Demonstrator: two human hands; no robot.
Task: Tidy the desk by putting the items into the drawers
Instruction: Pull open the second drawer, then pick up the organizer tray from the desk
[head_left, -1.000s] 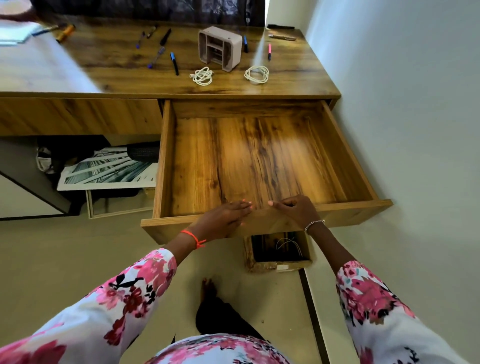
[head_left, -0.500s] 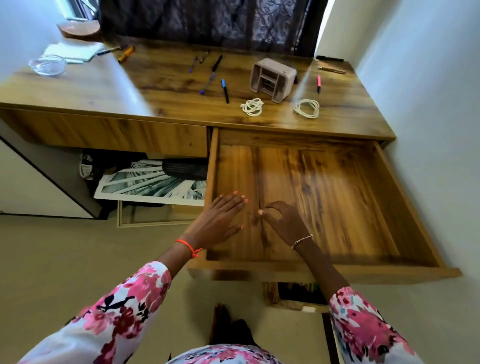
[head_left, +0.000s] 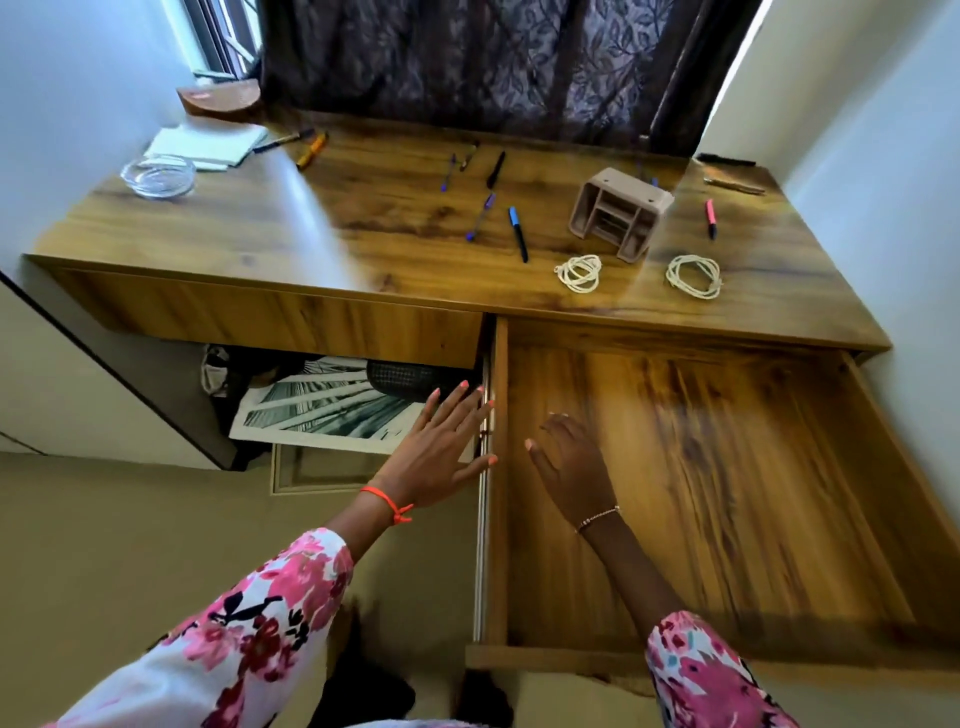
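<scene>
From the hands, the glass bowl (head_left: 158, 175) lies at ten o'clock on the desk (head_left: 311, 234). The left hand (head_left: 441, 452) hovers with straight, spread fingers at the left wall of the open drawer (head_left: 727, 493). The loose pens (head_left: 480, 217) lie at twelve o'clock. The right hand (head_left: 571, 467), fingers relaxed, hangs over the drawer floor. Both hands hold nothing and are apart. The organizer (head_left: 618, 210) and two cable coils (head_left: 578, 274) lie at one o'clock. It seems best to take the near coils first, gathering each one whole so that no loop trails, and lay them deep in the drawer.
</scene>
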